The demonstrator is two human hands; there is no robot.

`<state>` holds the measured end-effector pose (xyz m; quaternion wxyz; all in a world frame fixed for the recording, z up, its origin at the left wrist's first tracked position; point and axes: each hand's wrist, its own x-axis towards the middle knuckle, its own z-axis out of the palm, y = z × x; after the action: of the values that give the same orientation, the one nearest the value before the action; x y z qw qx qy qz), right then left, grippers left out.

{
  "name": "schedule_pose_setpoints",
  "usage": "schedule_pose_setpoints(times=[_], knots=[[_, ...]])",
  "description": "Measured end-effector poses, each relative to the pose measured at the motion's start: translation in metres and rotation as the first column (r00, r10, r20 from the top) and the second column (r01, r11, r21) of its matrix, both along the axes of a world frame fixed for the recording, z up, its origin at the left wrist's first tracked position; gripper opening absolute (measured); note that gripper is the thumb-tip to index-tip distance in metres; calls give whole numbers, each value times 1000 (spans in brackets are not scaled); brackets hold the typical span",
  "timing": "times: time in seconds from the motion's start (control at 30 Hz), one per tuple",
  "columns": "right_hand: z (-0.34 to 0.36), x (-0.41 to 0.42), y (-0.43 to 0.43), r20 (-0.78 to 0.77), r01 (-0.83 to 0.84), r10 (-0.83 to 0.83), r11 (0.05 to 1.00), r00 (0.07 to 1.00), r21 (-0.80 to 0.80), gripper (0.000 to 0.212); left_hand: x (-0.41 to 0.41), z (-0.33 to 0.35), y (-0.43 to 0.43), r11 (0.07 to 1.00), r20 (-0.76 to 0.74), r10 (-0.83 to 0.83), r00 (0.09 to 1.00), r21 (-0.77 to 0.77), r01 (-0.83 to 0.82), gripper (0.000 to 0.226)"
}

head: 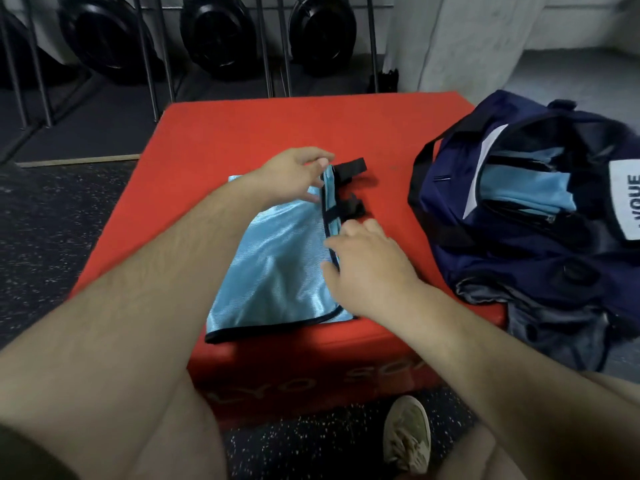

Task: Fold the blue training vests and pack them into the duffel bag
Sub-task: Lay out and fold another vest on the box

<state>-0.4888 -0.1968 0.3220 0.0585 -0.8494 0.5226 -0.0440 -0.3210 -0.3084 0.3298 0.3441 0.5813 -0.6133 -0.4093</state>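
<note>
Both forearms are reaching over the red box [263,133]: the left hand [298,176] is pinching the vest [273,265] by its black-trimmed edge, and the right hand [367,268] is pressing on it with spread fingers. It is lying flat mid-box, shiny light blue (black straps [349,168] sticking out). The duffel bag [519,271] is gaping at the box's right edge, with weight plates [218,36] standing behind the box.

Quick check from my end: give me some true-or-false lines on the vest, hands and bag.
The vest lies on the red box. True.
The bag is zipped shut. False: it is open, with blue fabric inside.
The left hand pinches the vest's far edge. True.
The right hand is inside the bag. False: it is on the vest's right edge.
</note>
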Motion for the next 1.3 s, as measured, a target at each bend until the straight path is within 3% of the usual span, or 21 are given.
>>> schedule_pose_setpoints(times=[0.07, 0.17, 0.27, 0.47, 0.7, 0.9, 1.07, 1.2, 1.3], knots=[[-1, 16, -7, 51, -87, 86, 996, 995, 16, 38, 8, -3, 1, 998, 129, 44, 991, -60, -37, 31], [-8, 43, -18, 67, -162, 160, 986, 985, 38, 41, 21, -15, 6, 986, 436, 133, 890, -147, -75, 34], [-14, 62, -34, 23, -161, 160, 985, 987, 62, 46, 32, -31, 11, 989, 564, 135, 815, -122, -79, 30], [-8, 76, -87, -42, -103, 105, 993, 994, 55, 68, 63, -59, 4, 986, 656, 161, 738, -141, -90, 36], [-33, 98, -133, 26, -126, 125, 992, 992, 28, 60, 59, -75, -6, 997, 752, 61, 656, -71, -12, 58], [-61, 87, -157, -26, -26, 29, 995, 999, 93, 62, 73, -84, -12, 986, 804, 115, 584, -23, -163, 59], [-63, 80, -166, -14, 65, -64, 993, 998, 94, 64, 96, -82, -10, 962, 794, 161, 586, 7, -275, 66], [-55, 93, -156, -149, 15, -27, 996, 988, -84, 61, 84, -74, -5, 965, 830, 189, 525, -57, -257, 63], [-50, 102, -143, -133, -120, 101, 982, 986, -144, 60, 64, -63, 2, 976, 767, 216, 604, -151, -157, 59]])
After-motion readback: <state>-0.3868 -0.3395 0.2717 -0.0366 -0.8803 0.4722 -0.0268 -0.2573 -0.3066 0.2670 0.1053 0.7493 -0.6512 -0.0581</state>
